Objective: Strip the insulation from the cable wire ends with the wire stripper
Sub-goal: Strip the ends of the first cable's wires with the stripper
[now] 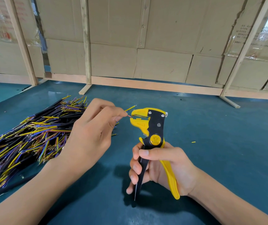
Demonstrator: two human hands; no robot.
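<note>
Wire ends come first: a thin red wire (128, 116) pokes out from the fingertips of the left hand (91, 135) near the middle of the frame, its tip right at the mouth of the wire stripper (151, 125). A yellow wire (130, 108) from the same cable angles up and to the right above it, clear of the tool. The left hand pinches the red wire between thumb and forefinger, the other fingers curled under; most of the cable is hidden inside the hand.

The stripper stands upright just right of centre, yellow head pointing left with its jaws slightly parted. The right hand (162, 168), lower centre-right, is wrapped round both handles, the black one under the fingers and the yellow one against the palm; the handles are spread apart.

At the left of the frame lies a large pile of cables (24, 135), black sheaths with yellow, blue and brown cores fanned out on the blue-green table (219, 135). A small yellow scrap (193, 141) sits on the table to the right of the tool. Across the top, cardboard sheets (162, 38) are backed by pale wooden battens (86, 41).
</note>
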